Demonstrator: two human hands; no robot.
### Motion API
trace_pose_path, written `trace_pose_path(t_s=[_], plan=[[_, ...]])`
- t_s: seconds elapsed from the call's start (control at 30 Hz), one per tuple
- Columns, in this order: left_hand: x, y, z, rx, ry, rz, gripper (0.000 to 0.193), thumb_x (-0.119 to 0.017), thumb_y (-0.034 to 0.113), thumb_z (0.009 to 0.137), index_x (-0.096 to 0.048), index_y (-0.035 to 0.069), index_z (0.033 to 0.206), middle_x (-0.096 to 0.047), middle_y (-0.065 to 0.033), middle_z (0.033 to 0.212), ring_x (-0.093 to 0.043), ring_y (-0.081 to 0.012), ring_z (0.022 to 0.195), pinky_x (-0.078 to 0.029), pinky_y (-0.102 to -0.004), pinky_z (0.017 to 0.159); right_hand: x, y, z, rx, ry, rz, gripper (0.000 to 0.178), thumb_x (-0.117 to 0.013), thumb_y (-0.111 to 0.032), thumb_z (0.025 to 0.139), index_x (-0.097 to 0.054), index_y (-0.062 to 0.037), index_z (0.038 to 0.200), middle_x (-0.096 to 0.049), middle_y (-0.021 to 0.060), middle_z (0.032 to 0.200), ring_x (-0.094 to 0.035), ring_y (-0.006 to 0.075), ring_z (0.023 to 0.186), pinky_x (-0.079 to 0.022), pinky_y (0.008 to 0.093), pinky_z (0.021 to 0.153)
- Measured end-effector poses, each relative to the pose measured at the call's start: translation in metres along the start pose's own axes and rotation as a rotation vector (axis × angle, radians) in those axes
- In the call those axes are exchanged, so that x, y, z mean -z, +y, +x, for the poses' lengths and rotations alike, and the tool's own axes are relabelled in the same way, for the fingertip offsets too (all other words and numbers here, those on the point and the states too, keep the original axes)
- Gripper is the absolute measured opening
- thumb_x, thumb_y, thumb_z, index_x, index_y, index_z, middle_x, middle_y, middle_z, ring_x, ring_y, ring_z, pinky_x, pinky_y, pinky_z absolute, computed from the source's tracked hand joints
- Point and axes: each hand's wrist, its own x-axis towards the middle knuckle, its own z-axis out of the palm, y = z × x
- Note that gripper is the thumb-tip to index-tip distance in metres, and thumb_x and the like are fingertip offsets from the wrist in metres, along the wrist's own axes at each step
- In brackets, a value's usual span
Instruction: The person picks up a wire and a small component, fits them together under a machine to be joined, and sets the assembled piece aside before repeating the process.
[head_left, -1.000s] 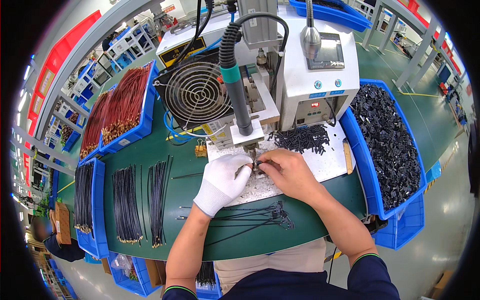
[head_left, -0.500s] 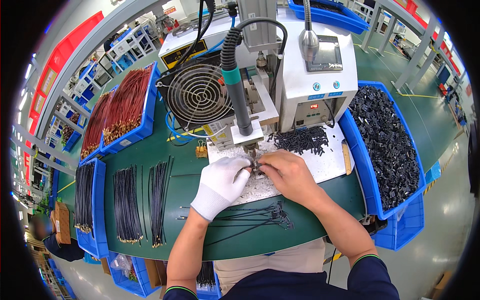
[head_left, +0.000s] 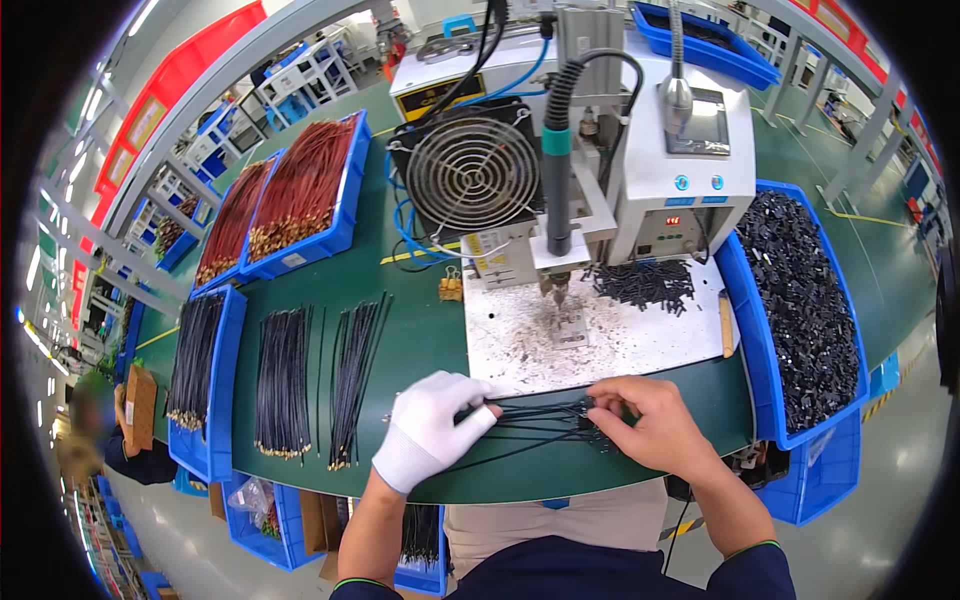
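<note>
A loose bunch of thin black cables (head_left: 535, 432) lies across the green table in front of me, with small black end pieces at its right side. My left hand (head_left: 425, 430), in a white glove, is closed with thumb and forefinger pinching a black cable over the bunch. My bare right hand (head_left: 655, 425) has its fingers closed round the end-piece side of that cable, just above the other ends. Its fingertips partly hide what they grip. Beyond my hands, the nozzle (head_left: 561, 292) of the bench machine points down at a speckled white plate (head_left: 505, 355).
Short black tubes (head_left: 650, 285) are heaped beside the nozzle. A wooden-handled tool (head_left: 726, 325) lies at the plate's right edge. A blue bin (head_left: 745, 300) of black parts stands right. Sorted cable bundles (head_left: 285, 380) and blue trays (head_left: 232, 350) stand left, near a fan (head_left: 472, 175).
Both hands have drawn back from under the nozzle toward me, down to the cable bunch at the table's front. The view has shifted left, so the scene sits farther right.
</note>
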Motion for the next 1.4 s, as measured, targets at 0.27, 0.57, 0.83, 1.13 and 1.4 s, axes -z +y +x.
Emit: trace_pose_path(t_s=[0.27,0.57,0.83,1.13,1.4], plan=[[0.016,-0.137,0.020,0.285,0.297,0.648,0.008,-0.073,0.011,0.099,-0.080,0.008,0.101,-0.077,-0.0136,0.099,-0.074,-0.0389,0.101,-0.060,-0.0527,0.090,0.002,0.002,-0.013,0.114,0.180,-0.266,0.027,-0.090,-0.011,0.095,-0.080,-0.0010,0.118,-0.080,0.0141,0.101,-0.077,0.0342,0.092,-0.061,0.0439,0.079],[-0.002,-0.108,0.037,0.251,0.186,0.488,0.007,-0.071,0.010,0.098,-0.078,0.009,0.101,-0.076,-0.0142,0.099,-0.075,-0.0393,0.101,-0.062,-0.0525,0.089,-0.011,0.004,-0.009,0.214,0.164,-0.263,0.023,-0.090,-0.010,0.095,-0.080,0.0006,0.113,-0.081,0.0149,0.103,-0.078,0.0350,0.095,-0.063,0.0444,0.082],[-0.005,-0.090,0.040,0.140,0.043,0.469,0.025,-0.064,-0.005,0.097,-0.067,0.002,0.121,-0.074,-0.0196,0.107,-0.072,-0.0426,0.107,-0.059,-0.0517,0.094,-0.016,0.007,0.004,0.371,0.180,-0.256,0.023,-0.090,-0.007,0.094,-0.081,0.0002,0.114,-0.081,0.0138,0.104,-0.076,0.0320,0.090,-0.062,0.0429,0.080],[0.002,0.019,0.037,-0.276,0.012,0.090,0.029,-0.062,-0.011,0.095,-0.062,-0.001,0.122,-0.065,-0.0196,0.104,-0.064,-0.0435,0.099,-0.054,-0.0504,0.091,-0.036,-0.001,0.049,0.348,0.218,0.080,0.023,-0.088,-0.014,0.100,-0.081,-0.0007,0.118,-0.079,0.0114,0.105,-0.073,0.0245,0.086,-0.060,0.0371,0.076],[-0.011,0.043,0.046,-0.324,-0.003,-0.081,0.022,-0.075,0.000,0.100,-0.072,-0.001,0.122,-0.073,-0.0201,0.108,-0.071,-0.0432,0.100,-0.057,-0.0494,0.089,-0.038,0.002,0.047,0.328,0.237,0.134,0.011,-0.087,-0.002,0.098,-0.084,0.0000,0.108,-0.080,0.0093,0.097,-0.070,0.0184,0.081,-0.057,0.0327,0.075]])
